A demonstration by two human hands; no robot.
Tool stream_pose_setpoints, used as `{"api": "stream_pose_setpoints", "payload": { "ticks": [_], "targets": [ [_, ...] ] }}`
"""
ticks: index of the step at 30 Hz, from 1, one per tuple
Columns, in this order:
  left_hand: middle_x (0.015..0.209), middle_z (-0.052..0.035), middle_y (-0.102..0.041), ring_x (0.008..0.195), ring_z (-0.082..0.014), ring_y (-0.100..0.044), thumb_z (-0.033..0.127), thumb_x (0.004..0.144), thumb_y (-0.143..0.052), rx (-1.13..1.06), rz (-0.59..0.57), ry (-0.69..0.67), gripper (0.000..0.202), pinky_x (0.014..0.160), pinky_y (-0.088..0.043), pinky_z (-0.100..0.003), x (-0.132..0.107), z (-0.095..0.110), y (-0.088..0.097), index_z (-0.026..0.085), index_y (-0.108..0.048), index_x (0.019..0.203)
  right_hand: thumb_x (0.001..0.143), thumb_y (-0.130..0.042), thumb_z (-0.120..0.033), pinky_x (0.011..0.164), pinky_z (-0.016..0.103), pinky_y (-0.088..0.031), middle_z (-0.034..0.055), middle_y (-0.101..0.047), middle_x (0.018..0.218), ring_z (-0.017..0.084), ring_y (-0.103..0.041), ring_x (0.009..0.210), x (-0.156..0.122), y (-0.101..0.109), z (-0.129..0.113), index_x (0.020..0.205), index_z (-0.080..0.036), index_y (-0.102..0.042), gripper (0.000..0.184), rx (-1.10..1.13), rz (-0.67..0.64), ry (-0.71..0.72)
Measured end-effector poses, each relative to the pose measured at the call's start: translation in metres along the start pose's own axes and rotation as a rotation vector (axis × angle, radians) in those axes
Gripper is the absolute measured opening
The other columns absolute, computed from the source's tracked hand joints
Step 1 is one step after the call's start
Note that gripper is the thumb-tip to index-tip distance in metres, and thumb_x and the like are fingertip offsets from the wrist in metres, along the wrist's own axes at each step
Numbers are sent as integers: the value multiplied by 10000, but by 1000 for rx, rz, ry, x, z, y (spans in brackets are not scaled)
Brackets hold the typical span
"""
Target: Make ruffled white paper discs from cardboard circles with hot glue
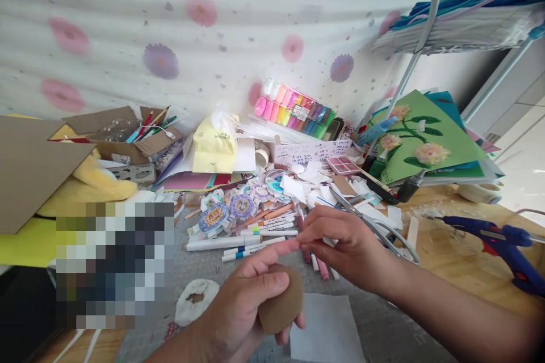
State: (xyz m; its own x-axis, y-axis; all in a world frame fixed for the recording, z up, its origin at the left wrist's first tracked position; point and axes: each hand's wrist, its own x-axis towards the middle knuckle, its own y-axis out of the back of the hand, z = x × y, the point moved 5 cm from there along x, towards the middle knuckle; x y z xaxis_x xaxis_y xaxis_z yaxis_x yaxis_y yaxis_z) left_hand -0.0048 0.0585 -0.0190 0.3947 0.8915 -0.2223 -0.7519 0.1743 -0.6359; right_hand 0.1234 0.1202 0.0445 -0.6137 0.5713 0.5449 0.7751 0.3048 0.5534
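Observation:
My left hand [251,295] grips a rounded piece of brown cardboard [281,302], its thumb lying across the front and its index finger stretched out to the right. My right hand [336,241] is closed in a pinch at the tip of that index finger. Whatever sits between those fingertips is too small to make out. Under the hands lies a white sheet of paper [326,329] on a grey cutting mat [238,272]. A white ring-shaped roll [197,302] rests left of my left hand. Scissors [374,224] lie behind my right hand.
Several markers [259,241] and decorated round paper pieces [215,216] crowd the mat's far side. A blue glue gun [489,235] lies on the wood at right. Behind stand a clay set [298,110], a cardboard box [123,142] and green paper with flowers [430,136].

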Motion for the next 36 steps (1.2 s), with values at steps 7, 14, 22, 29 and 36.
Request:
{"api": "stream_pose_setpoints", "payload": {
  "ticks": [7,14,22,29,36],
  "targets": [
    [568,3,-628,491,-165,-654,257,732,-660,11,-115,73,624,391,-398,-186,-1,-14,0,176,-483,1324,834,-576,-83,587,241,-448,18,-602,710,128,-568,677,-12,11,-12,730,-191,-610,154,-34,-86,-21],
    [579,3,-652,506,-165,-669,282,712,-701,21,-123,86,477,415,-430,-184,0,-12,1,189,-607,1171,839,-580,-77,638,228,-457,38,-587,847,120,-560,752,-14,9,-15,861,-195,-574,120,-71,-196,50],
    [588,0,-682,507,-155,-682,247,739,-689,7,-167,105,334,446,-481,-182,-2,-9,-2,209,-657,1069,816,-608,-88,648,260,-492,43,-617,756,142,-591,727,-12,9,-19,745,-187,-556,132,26,-195,63],
    [601,-6,-690,516,-157,-688,238,772,-661,3,-196,97,307,449,-480,-179,-3,-9,-2,217,-650,1078,821,-620,-102,650,265,-496,64,-643,772,148,-593,725,-13,10,-23,829,-164,-613,63,55,-187,73],
    [587,9,-659,490,-148,-657,285,754,-681,54,-168,89,342,455,-454,-199,-3,-8,-3,214,-634,1086,829,-610,-140,631,269,-487,56,-628,738,147,-594,703,-11,16,-17,737,-169,-573,103,84,-195,3]
  ]
}}
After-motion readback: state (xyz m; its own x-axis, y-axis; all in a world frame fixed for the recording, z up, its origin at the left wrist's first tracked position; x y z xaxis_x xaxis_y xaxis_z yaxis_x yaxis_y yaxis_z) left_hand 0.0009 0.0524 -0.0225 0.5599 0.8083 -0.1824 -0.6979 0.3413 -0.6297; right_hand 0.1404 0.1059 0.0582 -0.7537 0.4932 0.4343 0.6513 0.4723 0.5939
